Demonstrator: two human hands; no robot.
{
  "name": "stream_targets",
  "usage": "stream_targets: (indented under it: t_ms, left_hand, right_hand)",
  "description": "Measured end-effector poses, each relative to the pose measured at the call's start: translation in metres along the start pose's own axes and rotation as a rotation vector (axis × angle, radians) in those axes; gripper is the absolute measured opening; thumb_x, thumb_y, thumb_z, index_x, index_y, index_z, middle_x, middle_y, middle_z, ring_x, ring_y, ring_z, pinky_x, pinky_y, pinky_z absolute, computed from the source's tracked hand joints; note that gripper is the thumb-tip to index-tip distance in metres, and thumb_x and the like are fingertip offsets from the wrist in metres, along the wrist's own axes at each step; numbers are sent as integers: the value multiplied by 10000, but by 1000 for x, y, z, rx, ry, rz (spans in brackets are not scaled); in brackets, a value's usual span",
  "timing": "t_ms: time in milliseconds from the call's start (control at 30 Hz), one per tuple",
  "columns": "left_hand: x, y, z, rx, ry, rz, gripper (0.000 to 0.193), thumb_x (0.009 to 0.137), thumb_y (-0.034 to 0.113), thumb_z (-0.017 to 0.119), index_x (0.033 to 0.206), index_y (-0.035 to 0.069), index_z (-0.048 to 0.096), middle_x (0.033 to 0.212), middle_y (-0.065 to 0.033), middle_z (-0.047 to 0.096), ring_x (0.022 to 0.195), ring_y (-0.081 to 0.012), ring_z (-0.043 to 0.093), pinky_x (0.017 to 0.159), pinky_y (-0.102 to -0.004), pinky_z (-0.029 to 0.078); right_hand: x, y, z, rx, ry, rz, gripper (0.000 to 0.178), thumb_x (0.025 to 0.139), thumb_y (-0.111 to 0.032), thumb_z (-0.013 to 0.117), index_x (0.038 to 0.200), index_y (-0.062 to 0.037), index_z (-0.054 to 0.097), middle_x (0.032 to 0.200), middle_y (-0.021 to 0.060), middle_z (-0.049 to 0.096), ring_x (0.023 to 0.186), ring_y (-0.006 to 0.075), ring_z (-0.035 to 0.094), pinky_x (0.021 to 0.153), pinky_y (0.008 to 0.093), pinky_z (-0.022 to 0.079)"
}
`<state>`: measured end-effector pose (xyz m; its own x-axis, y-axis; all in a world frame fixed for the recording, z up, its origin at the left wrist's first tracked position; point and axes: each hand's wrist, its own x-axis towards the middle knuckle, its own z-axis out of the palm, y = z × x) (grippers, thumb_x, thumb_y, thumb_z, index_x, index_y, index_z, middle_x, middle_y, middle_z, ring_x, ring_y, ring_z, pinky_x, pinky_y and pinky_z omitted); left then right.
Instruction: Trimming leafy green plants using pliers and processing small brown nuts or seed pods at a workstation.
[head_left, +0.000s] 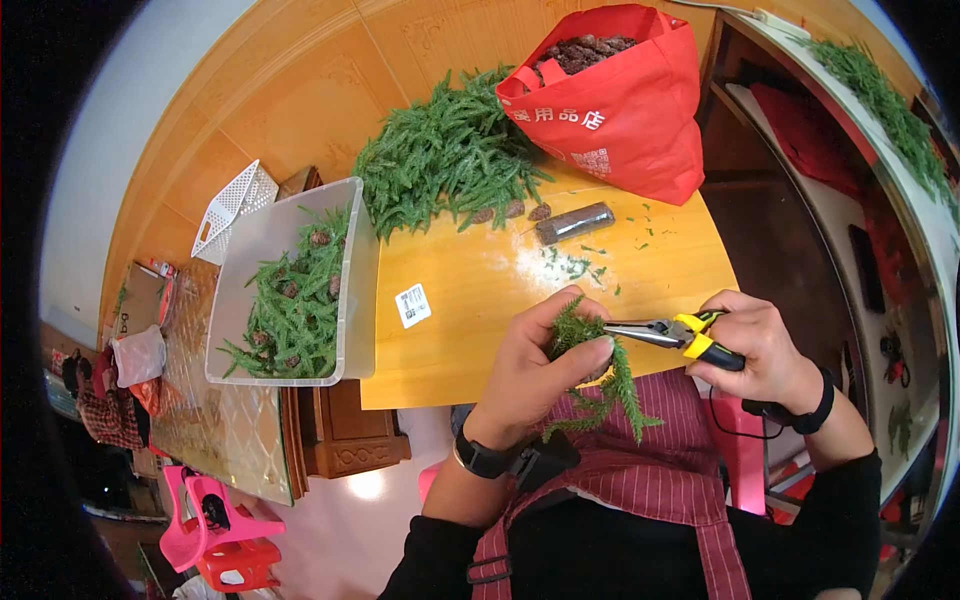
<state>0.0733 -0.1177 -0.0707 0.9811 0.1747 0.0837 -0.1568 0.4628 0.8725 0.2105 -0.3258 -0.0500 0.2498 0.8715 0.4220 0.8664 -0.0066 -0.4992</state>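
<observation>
Between the thumb and fingers of my left hand [545,350] is a green artificial pine sprig [610,385], its needles hanging down over my apron. A brown pine cone shows in part behind the thumb. My right hand [755,345] is wrapped round the yellow and black handles of needle-nose pliers [690,337]. The pliers' metal jaws reach to the sprig beside my left fingertips; whether they grip a wire there I cannot tell. Cut green bits [580,268] and white powder lie on the wooden table [460,330] beyond my hands.
A heap of pine sprigs [450,155] lies at the table's back, beside a red bag [630,120] of pine cones. A dark wrapped bundle [575,222] and a white label [411,305] lie nearer. Left of the table, a clear plastic bin [362,290] holds sprigs with cones.
</observation>
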Motion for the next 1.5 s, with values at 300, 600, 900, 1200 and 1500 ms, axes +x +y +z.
stream_targets:
  t_ms: [300, 600, 900, 1200, 1500]
  left_hand:
    - [-5, -8, -5, -206, -50, -91, 319, 805, 16, 595, 1098, 34, 470, 929, -72, 589, 633, -51, 494, 493, -174, 358]
    - [-2, -8, -8, -172, -201, -188, 407, 752, 299, 680, 925, 3, 461, 735, -96, 512, 645, -190, 531, 515, -259, 413]
    - [3, -21, -4, -427, -422, -177, 342, 813, 250, 621, 973, 25, 419, 700, -110, 525, 583, -211, 515, 503, -285, 387]
    - [1, -25, 6, -666, -549, -209, 289, 855, 193, 560, 1059, 29, 437, 764, -114, 515, 611, -198, 513, 544, -291, 400]
    - [0, -25, 10, -712, -573, -202, 268, 862, 198, 552, 1043, 30, 448, 767, -103, 513, 602, -188, 502, 537, -283, 390]
  right_hand:
    - [4, 12, -7, 154, -64, -31, 289, 655, -251, 735, 664, -7, 580, 695, 87, 566, 907, 321, 558, 762, 392, 440]
    - [17, 15, -17, -42, -73, -181, 282, 631, -247, 755, 640, -40, 564, 687, 65, 565, 882, 292, 559, 761, 378, 430]
    - [25, 19, -21, -78, -61, -306, 299, 626, -249, 752, 607, -46, 534, 707, 69, 576, 860, 295, 561, 731, 376, 435]
    - [29, 22, -20, -62, -9, -395, 288, 651, -234, 729, 589, -50, 516, 666, 56, 555, 772, 281, 570, 669, 355, 436]
    - [27, 19, -19, -89, 40, -435, 294, 646, -214, 732, 568, -55, 497, 615, 47, 532, 727, 265, 571, 601, 319, 440]
